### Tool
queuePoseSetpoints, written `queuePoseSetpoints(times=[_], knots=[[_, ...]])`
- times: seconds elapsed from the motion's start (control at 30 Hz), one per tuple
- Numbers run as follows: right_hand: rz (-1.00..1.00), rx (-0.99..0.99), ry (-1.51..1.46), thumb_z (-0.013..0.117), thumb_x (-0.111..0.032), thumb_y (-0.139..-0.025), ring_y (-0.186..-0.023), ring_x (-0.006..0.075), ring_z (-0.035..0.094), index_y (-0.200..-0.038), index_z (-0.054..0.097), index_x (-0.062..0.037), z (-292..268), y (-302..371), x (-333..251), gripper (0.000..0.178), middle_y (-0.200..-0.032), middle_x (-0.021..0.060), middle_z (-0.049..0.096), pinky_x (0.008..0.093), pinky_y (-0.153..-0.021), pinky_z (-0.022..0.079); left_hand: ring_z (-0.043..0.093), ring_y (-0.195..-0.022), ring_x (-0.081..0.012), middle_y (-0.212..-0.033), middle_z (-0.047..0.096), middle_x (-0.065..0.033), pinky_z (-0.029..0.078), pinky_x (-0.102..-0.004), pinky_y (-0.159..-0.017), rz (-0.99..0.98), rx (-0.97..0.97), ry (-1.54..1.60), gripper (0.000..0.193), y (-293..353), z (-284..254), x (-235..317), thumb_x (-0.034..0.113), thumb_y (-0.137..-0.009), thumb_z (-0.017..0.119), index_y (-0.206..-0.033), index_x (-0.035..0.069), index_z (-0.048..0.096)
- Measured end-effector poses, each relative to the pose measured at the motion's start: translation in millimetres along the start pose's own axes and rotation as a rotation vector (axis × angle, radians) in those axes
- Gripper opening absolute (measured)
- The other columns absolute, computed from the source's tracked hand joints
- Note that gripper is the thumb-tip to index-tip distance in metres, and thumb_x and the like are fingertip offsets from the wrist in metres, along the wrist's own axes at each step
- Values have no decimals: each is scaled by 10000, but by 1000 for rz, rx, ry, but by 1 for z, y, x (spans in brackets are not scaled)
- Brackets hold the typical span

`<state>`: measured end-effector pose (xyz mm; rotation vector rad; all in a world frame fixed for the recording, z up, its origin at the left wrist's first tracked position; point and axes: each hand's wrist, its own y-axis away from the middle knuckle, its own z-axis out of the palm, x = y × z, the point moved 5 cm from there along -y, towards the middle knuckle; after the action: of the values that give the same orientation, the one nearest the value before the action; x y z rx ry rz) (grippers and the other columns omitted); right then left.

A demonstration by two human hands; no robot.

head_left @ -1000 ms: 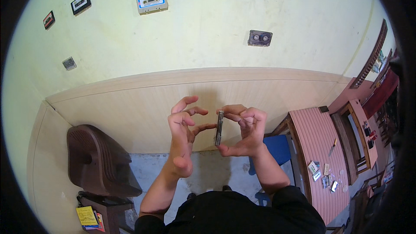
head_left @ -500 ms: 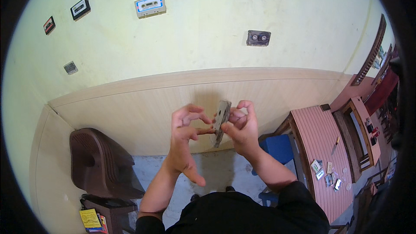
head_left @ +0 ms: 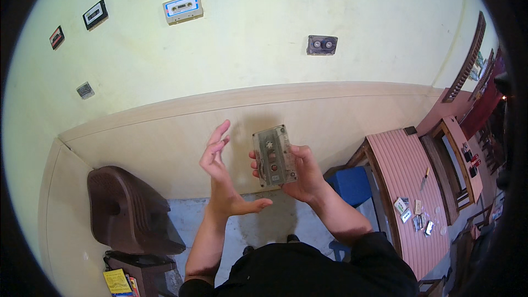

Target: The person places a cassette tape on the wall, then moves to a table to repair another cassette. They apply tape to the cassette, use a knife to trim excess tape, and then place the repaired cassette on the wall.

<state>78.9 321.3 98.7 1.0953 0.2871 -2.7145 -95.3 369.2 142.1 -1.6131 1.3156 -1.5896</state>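
A see-through grey cassette tape (head_left: pixel 270 157) is gripped in my right hand (head_left: pixel 305 175), thumb on its right edge and fingers behind it. Its broad face, with the two reel holes, is turned up toward me. To the left of it my left hand (head_left: pixel 223 173) is open, fingers raised and thumb stretched out, apart from the tape. Higher up, cassettes hang on the pale wall: a dark clear one (head_left: pixel 322 45), a white one with a blue-edged label (head_left: pixel 183 8), and several more to the left and at the top.
A pink slatted table (head_left: pixel 407 170) at the right bears a knife (head_left: pixel 425 179) and several small cassettes (head_left: pixel 404 210). Beside it stands a blue stool (head_left: pixel 352 186). Stacked brown chairs (head_left: pixel 124 209) are on the left, with a yellow booklet (head_left: pixel 116 282) below. Wood panelling (head_left: pixel 165 143) runs ahead.
The cassette has turned from nearly edge-on to face-up in my right hand. My left hand has moved away from it to the left, its fingers opening out.
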Motion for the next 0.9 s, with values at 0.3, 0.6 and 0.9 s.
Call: queuePoseSetpoints(times=[0.3, 0.6, 0.9], knots=[[-68, -336, -471, 547, -518, -1002, -1368, 395, 658, -1708, 367, 4, 22, 0, 11, 896, -1538, 238, 610, 551, -1172, 556, 453, -1542, -465, -1657, 378, -349, 328, -593, -1292, -201, -31, 503, 1437, 4, 32, -5, 262, -635, 1084, -1641, 226, 58], [-703, 165, 408, 706, -206, -983, -1015, 234, 682, -1172, 533, -67, 13, 18, -32, 292, -1024, 75, 662, 537, -1012, 572, 545, -1466, -501, -1596, 425, -335, 497, -582, -1210, -379, 143, 843, 1409, -2, 27, 5, 384, -767, 995, -1690, 261, -63], [-883, -736, 1452, 753, -324, -983, -590, 289, 566, -756, 506, -91, 98, 41, -58, 408, -668, 49, 452, 615, -1138, 549, 616, -1401, -470, -1579, 487, -386, 540, -543, -1176, -447, 25, 915, 1480, -6, 13, -11, 464, -787, 978, -1730, 281, -148]])
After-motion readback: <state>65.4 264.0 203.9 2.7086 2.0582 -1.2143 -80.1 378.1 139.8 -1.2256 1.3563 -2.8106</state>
